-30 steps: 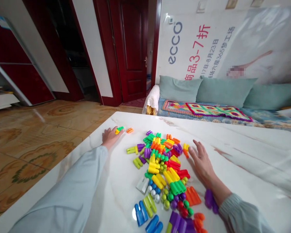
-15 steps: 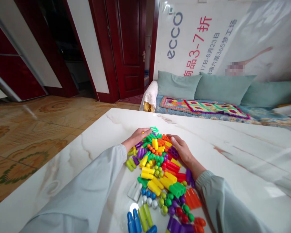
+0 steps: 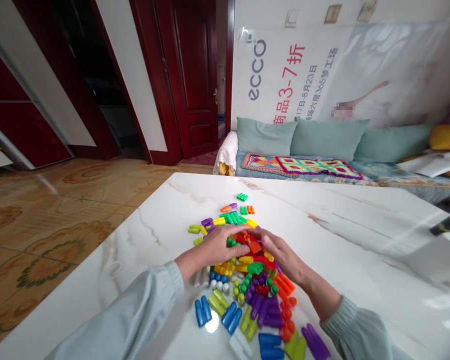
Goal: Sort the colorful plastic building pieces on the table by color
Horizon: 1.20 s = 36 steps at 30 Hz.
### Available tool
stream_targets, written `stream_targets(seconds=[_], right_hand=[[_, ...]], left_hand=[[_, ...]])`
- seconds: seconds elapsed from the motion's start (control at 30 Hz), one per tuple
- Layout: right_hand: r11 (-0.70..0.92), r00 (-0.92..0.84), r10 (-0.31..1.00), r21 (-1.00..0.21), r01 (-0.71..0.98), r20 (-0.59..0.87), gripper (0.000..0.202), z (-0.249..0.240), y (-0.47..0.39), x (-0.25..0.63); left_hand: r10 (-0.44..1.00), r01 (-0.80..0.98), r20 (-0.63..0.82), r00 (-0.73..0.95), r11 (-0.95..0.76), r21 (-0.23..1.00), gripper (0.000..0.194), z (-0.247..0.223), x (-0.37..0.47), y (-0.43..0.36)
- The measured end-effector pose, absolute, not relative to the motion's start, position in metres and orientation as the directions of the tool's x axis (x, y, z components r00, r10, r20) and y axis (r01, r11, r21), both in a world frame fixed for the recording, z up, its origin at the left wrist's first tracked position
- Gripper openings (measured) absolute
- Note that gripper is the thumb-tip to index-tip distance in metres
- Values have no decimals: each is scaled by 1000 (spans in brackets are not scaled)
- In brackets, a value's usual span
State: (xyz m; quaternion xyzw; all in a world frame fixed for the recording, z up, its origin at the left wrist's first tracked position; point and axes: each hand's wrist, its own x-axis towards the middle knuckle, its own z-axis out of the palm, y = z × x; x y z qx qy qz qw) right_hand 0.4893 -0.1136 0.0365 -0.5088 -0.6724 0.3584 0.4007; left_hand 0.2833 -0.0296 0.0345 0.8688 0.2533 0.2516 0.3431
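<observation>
Colourful plastic toy pieces, some tube-shaped and some with round balls, lie in a loose heap on the white marbled table (image 3: 360, 240). My left hand (image 3: 220, 245) lies over the heap's left side, fingers stretched toward the right. From the other side my right hand (image 3: 283, 255) reaches in, fingers extended and its tips close to the left fingertips. Red pieces (image 3: 253, 244) and green balls (image 3: 231, 242) show between the hands. Nearer me lie a blue piece (image 3: 203, 311), a purple piece (image 3: 315, 342) and orange balls (image 3: 287, 320). My hands hide part of the heap.
A green piece (image 3: 242, 197) and an orange-purple piece (image 3: 228, 207) lie beyond the heap. Behind the table stands a sofa with grey-green pillows (image 3: 266, 136) and a patterned mat (image 3: 318, 166). A dark red door (image 3: 189, 75) is at the back.
Both hands have come back toward me from the heap's far end and drawn together over its middle. The view has shifted, showing more pieces at the near end.
</observation>
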Motion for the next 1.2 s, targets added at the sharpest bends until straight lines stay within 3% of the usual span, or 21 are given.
stream_targets(seconds=[0.2,0.3,0.37,0.47,0.63,0.87,0.93,1.0,1.03,1.1,1.2], right_hand=[[238,3,942,-677,696,335,58,1,-229,505],[173,44,926,-529,831,374,105,-42,-276,512],[183,21,916,-464,867,401,120,-64,-286,507],[136,101,915,-533,835,391,112,-70,-272,488],[267,141,870,-692,671,473,85,-43,-219,456],[378,17,875,-705,600,483,53,-13,-169,446],[351,113,847,-706,615,519,43,-11,-155,462],[217,329,777,-719,660,536,40,-14,-140,489],[103,435,746,-732,674,505,45,-18,-132,505],[-74,475,798,-722,688,371,58,-27,-115,533],[-119,381,895,-697,707,234,61,-37,-93,551]], left_hand=[[701,521,236,673,-677,520,92,11,224,-124],[747,620,157,646,-634,462,124,-13,207,-159],[765,651,128,631,-612,448,132,-26,209,-171],[779,651,185,599,-608,453,123,-33,223,-169],[747,534,383,544,-660,528,88,-23,241,-143],[735,515,479,480,-678,524,57,-21,237,-110],[744,556,500,444,-666,497,46,-23,231,-101],[757,608,520,396,-640,469,39,-25,225,-94],[768,634,521,373,-621,462,38,-26,222,-91],[802,674,493,338,-572,468,47,-28,220,-88],[837,689,387,387,-541,482,81,-30,223,-94]])
